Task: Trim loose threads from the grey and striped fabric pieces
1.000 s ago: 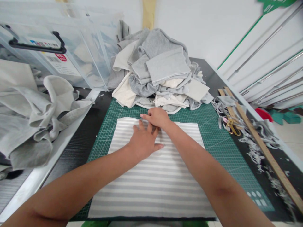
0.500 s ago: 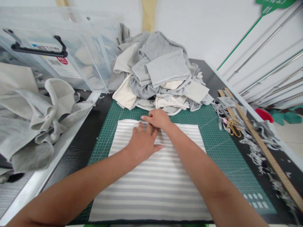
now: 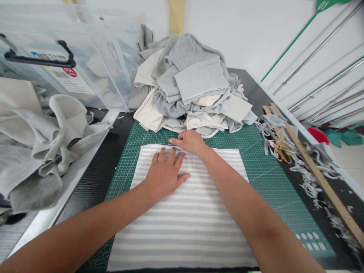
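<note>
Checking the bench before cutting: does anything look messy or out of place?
Yes. Fabric trimmings lie scattered along the right edge beside the wooden rulers, with scissors tangled among them. The striped fabric lies flat.

Green sign (image 3: 331,4), top right corner: white digits, cut off by the edge, probably "01".
Clear plastic box (image 3: 85,72), paper label (image 3: 61,74): barcode and red round mark, print too small to read.
Cutting mat (image 3: 264,178): grid lines only, no readable numbers.

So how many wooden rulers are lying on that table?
2: long wooden ruler along the table's right edge, and shorter wooden ruler beside it, partly under grey fabric scraps. More may be hidden.
</note>
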`<state>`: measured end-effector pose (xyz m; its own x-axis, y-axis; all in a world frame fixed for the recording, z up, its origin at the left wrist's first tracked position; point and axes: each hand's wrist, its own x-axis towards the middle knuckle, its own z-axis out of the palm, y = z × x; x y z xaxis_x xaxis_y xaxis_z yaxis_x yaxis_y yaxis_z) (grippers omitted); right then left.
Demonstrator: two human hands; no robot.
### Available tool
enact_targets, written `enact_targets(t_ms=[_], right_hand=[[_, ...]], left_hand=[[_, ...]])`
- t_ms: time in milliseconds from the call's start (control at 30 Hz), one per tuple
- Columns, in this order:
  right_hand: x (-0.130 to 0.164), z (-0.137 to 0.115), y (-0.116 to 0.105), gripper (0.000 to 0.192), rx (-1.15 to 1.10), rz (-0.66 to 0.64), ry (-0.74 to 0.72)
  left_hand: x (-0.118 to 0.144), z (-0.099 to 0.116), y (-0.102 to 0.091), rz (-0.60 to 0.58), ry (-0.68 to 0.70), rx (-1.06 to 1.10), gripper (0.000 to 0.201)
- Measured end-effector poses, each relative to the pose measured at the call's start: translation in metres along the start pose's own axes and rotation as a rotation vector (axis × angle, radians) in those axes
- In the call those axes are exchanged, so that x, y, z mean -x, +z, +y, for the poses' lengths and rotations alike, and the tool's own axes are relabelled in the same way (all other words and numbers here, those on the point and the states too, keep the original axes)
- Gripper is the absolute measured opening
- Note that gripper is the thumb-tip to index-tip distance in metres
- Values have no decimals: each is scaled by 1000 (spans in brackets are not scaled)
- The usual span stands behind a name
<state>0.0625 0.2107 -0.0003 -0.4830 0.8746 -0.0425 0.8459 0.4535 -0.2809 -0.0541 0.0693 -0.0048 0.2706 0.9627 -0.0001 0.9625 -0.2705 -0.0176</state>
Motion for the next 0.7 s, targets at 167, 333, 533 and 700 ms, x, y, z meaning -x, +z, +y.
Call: enact_targets(t_ms=[167, 333, 533, 700], right_hand=[[-1, -1, 1, 61, 12, 3, -8], [1, -6, 1, 61, 25, 10, 9], [3, -9, 0, 59, 29, 3, -1], [3, -10, 1, 58, 31, 20, -13]], left_hand=[[-1, -1, -1, 9, 2, 11, 67], [-1, -2, -2, 4, 11, 19, 67], [-2, -2, -3, -2, 14, 13, 66], [-2, -1, -3, 8, 24, 10, 65]])
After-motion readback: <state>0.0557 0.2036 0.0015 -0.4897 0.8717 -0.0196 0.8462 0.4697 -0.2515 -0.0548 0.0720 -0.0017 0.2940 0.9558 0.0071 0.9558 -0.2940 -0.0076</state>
